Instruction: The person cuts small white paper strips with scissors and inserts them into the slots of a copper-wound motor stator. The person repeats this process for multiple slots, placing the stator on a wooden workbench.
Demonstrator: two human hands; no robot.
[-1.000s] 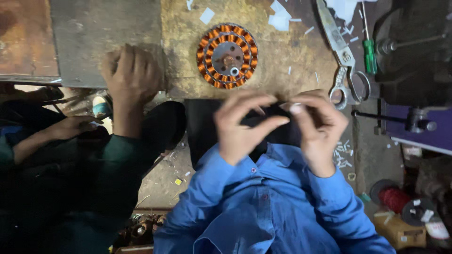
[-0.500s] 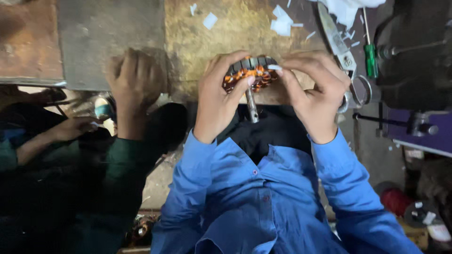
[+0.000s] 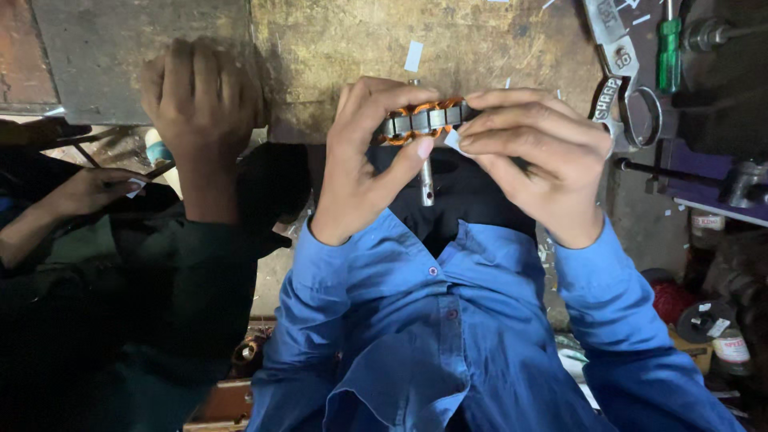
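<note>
Starting at the left edge, a co-worker's fist (image 3: 200,88) in a dark green sleeve is seen clenched on the edge of the bench (image 3: 336,48), with that person's other hand (image 3: 88,192) lower down in shadow. Further right, the left hand (image 3: 364,160) of the person in the blue shirt (image 3: 432,336) is raised just in front of the bench edge. A motor stator (image 3: 424,120) with orange copper windings is gripped between both hands, seen edge-on, so that its flat faces are turned toward and away from the bench. The left fingers (image 3: 376,100) are wrapped over its left end, the thumb pressed beneath it. A metal shaft (image 3: 427,180) is seen running through the stator's centre, its long axis standing across the disc and pointing toward the wearer's chest. The right hand (image 3: 536,152) is closed on the stator's right end, a small white paper strip (image 3: 453,142) pinched at the fingertips. Beyond it, large scissors (image 3: 620,72) and a green-handled screwdriver (image 3: 670,52) are laid on the bench.
</note>
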